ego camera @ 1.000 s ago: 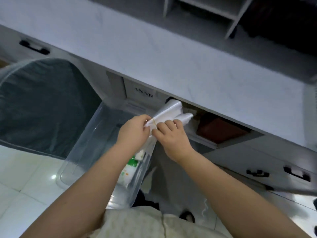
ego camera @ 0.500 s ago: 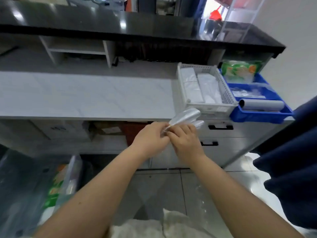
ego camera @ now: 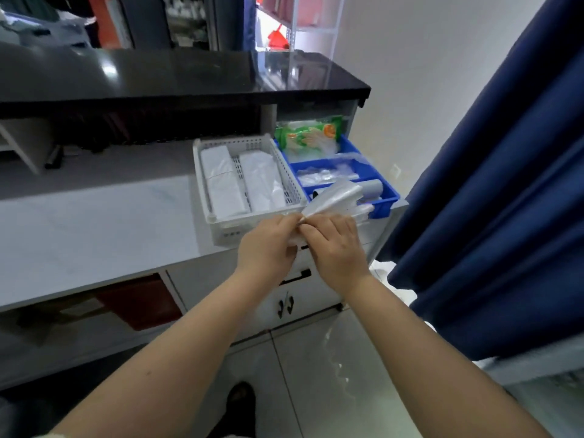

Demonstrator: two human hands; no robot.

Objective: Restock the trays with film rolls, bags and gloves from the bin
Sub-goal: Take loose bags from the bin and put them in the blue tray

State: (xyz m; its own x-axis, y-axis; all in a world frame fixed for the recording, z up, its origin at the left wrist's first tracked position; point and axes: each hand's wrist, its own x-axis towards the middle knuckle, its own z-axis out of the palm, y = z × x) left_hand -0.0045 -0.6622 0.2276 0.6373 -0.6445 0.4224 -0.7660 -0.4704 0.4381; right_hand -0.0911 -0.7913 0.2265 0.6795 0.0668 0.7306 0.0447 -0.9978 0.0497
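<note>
Both hands pinch one bundle of clear plastic gloves (ego camera: 335, 199) just in front of the trays. My left hand (ego camera: 268, 248) grips its near end and my right hand (ego camera: 335, 248) holds it beside the left. The bundle fans out over the front edge of the blue tray (ego camera: 390, 197). That tray holds a green glove pack (ego camera: 308, 134), clear bags (ego camera: 325, 175) and a grey film roll (ego camera: 373, 188). The white perforated tray (ego camera: 221, 229) to its left holds two stacks of white bags (ego camera: 222, 184).
The trays stand at the right end of a white marble counter (ego camera: 94, 229) under a black upper ledge (ego camera: 189, 77). Drawers with black handles (ego camera: 297, 276) are below. A dark blue curtain (ego camera: 505, 200) hangs close on the right. My shoe (ego camera: 240, 403) shows on the tiled floor.
My view has swung from the clear bin on the floor up and right to the trays. Both hands have carried the glove bundle up to the blue tray's front edge.
</note>
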